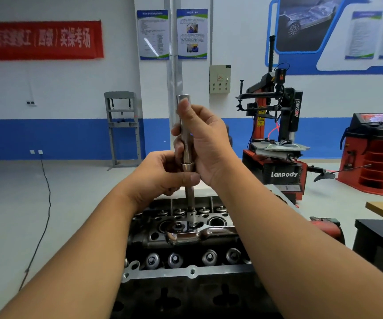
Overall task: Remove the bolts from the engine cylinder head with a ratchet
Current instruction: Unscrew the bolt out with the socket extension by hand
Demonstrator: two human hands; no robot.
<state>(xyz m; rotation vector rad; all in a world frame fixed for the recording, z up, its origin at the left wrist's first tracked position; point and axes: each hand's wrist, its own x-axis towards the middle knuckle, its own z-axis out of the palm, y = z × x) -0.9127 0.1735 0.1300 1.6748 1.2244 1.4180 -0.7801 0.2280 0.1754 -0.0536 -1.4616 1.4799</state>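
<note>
Above the cylinder head [185, 256], the left hand [162, 173] pinches the upright extension bar [187, 143]; the right hand [206, 143] grips it higher up.

Big dark engine block [185, 298] down low, carrying the cylinder head [185, 240]. Shiny ratchet [199, 234] lying flat on top of the head.

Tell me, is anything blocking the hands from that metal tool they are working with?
Nothing visible does. The right hand already grips the upper socket extension, and the left hand pinches it lower down. It stands upright above the cylinder head, where the ratchet lies.
</note>
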